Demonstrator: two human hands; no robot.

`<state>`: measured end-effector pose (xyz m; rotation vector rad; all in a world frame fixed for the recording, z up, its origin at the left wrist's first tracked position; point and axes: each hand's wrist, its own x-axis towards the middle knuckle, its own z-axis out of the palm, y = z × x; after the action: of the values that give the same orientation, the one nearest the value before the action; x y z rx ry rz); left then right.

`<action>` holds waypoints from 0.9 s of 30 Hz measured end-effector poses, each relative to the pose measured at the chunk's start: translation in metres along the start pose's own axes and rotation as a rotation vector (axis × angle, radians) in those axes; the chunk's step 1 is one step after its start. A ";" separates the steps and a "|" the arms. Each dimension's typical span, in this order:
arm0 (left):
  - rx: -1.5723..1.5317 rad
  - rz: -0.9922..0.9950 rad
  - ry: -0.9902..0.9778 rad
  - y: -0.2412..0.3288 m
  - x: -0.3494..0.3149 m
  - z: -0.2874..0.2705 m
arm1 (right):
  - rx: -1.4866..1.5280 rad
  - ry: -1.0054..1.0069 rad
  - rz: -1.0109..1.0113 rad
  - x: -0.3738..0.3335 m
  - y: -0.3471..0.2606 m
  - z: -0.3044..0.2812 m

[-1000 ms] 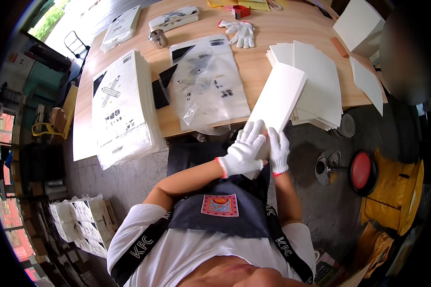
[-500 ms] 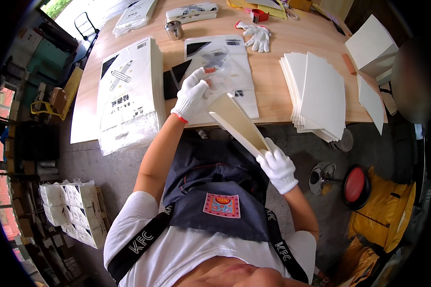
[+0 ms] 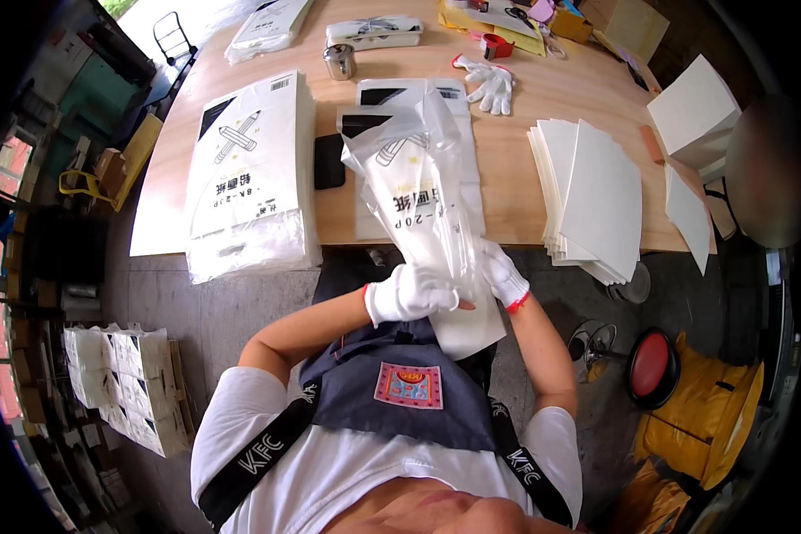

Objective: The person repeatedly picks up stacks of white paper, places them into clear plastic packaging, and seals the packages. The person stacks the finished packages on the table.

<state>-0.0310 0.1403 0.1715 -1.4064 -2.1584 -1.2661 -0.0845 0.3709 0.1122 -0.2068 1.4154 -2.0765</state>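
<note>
A clear printed plastic bag (image 3: 405,191) stands in front of me at the table edge, pulled over a bundle of white paper sheets (image 3: 472,331). The lower end of the paper sticks out of the bag. My left hand (image 3: 414,294), white-gloved with a bare fingertip showing, is closed on the bag near its lower opening. Gloved as well, my right hand (image 3: 505,274) grips the right side of the bagged paper; its fingers are partly hidden. Behind the bag lies a flat pile of empty printed bags (image 3: 374,93).
On the left lies a tall stack of packed paper (image 3: 251,169), beside a black phone-like slab (image 3: 329,162). Fanned white sheets (image 3: 601,200) lie on the right. Farther back are a metal cup (image 3: 339,62), a spare glove (image 3: 491,85) and a red tape dispenser (image 3: 497,45). A red-seated stool (image 3: 652,367) stands right.
The plastic bag has come off the pile and now covers most of the paper bundle. My left hand has come down toward me; the right has moved up to the bag's side.
</note>
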 end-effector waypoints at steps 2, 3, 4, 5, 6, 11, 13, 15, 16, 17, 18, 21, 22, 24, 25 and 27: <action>-0.095 -0.006 0.006 -0.014 0.000 -0.013 | -0.012 0.162 0.028 0.003 -0.001 0.000; -0.207 -0.071 0.025 -0.016 -0.006 -0.023 | 0.048 0.195 0.048 -0.001 -0.002 -0.009; -0.241 -0.270 0.068 -0.015 -0.024 -0.024 | 0.107 0.213 0.079 -0.006 -0.029 0.007; -0.285 -0.456 0.100 -0.015 -0.036 -0.019 | 0.167 0.247 0.102 -0.013 -0.044 0.016; -0.306 -0.354 0.080 -0.023 -0.039 -0.011 | -0.002 0.339 0.025 -0.007 -0.025 -0.002; 0.017 -0.335 0.240 0.000 0.069 0.003 | -0.985 0.288 -0.340 0.028 -0.004 0.040; -0.261 -0.434 0.190 -0.007 0.072 0.034 | -0.733 0.363 -0.437 0.040 0.018 0.059; -0.874 -1.263 0.142 0.017 0.090 0.035 | -0.649 0.396 -0.480 0.041 0.025 0.064; -0.974 -1.264 0.170 0.005 0.077 0.043 | -0.675 0.403 -0.494 0.041 0.026 0.068; -1.078 -1.260 0.179 -0.005 0.067 0.048 | -0.776 0.432 -0.504 0.041 0.026 0.069; -0.603 -0.930 0.161 -0.015 0.054 0.048 | -0.956 0.463 -0.514 0.040 0.025 0.070; -0.132 -0.750 0.121 -0.028 0.031 0.005 | -1.590 0.398 -0.479 0.003 0.027 0.084; -0.237 -0.902 0.121 -0.033 0.021 -0.001 | -1.631 0.315 -0.487 -0.015 0.027 0.087; -0.177 -0.891 0.118 -0.038 0.002 0.002 | -1.432 0.349 -0.560 -0.030 0.026 0.082; -0.013 -0.729 0.110 -0.033 -0.007 0.008 | -1.486 0.497 -0.667 -0.034 0.024 0.081; 0.012 -0.643 0.071 -0.017 -0.010 0.024 | -1.703 0.708 -0.602 -0.022 0.002 0.081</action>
<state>-0.0348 0.1510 0.1427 -0.6485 -2.6617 -1.4582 -0.0294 0.3187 0.1491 -0.6213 3.5352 -0.5930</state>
